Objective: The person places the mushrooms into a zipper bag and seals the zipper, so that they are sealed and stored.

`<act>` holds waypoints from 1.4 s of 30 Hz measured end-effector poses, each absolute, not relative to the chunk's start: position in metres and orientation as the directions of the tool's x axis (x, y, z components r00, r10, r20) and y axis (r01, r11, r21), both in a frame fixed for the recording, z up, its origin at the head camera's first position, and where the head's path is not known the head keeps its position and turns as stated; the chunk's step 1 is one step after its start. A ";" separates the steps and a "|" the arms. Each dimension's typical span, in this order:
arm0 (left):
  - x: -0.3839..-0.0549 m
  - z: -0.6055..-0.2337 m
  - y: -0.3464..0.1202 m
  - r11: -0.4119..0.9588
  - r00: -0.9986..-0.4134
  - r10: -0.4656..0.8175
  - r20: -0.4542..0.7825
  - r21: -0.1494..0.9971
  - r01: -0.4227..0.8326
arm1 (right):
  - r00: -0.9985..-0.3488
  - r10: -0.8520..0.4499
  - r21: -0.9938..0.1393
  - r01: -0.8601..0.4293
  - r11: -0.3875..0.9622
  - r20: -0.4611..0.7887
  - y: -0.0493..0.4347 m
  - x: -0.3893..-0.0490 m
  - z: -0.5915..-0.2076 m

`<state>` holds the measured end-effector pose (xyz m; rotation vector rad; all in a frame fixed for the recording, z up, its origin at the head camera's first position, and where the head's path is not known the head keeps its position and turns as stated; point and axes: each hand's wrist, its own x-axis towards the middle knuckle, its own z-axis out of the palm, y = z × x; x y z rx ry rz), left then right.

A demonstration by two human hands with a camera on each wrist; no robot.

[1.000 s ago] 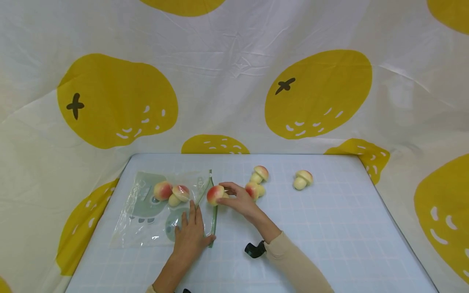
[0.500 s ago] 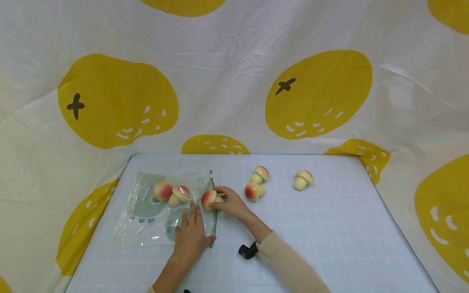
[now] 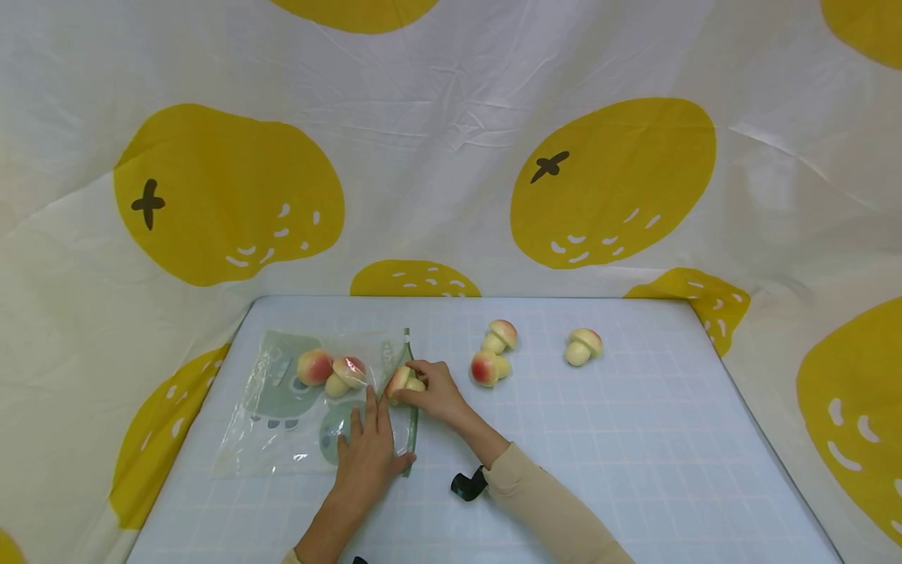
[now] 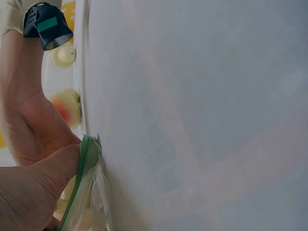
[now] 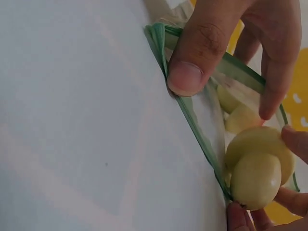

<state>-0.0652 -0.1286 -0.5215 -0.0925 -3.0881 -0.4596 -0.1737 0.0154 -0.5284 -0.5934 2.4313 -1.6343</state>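
My right hand pinches a toy mushroom with a red-and-cream cap at the mouth of a clear zip bag. In the right wrist view the mushroom's pale stem faces the camera, between the bag's parted green-edged lips. My left hand lies on the bag's mouth end, fingers spread and fairly straight. Its thumb presses the lower lip, while the fingers are at the upper film. Inside the bag lie a red-capped mushroom and another mushroom, side by side.
Right of the bag, a mushroom lies close behind another mushroom. Farther right is a single mushroom. All are on a pale checked table, with a fruit-print curtain behind its far edge.
My right hand has moved left and slightly nearer with the mushroom, from outside the bag's edge into its mouth. My left hand and the other mushrooms have stayed in place.
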 end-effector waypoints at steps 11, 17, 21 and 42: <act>-0.066 -0.522 -0.128 0.957 -0.998 0.049 0.032 0.283 0.056 | -0.966 -0.257 -0.930 -0.128 0.344 0.037 0.015 -0.169 -0.530; -0.066 -0.522 -0.128 0.961 -0.998 0.048 0.035 0.272 0.056 | -0.974 -0.224 -0.939 -0.105 0.328 0.031 0.011 -0.169 -0.530; -0.065 -0.522 -0.128 0.962 -0.997 0.060 0.053 0.263 0.071 | -0.978 -0.208 -0.958 -0.057 0.281 -0.002 0.005 -0.167 -0.531; -0.063 -0.522 -0.127 0.966 -0.995 0.070 0.078 0.242 0.087 | -0.928 -0.340 -0.891 0.276 -0.359 -0.150 -0.020 -0.164 -0.544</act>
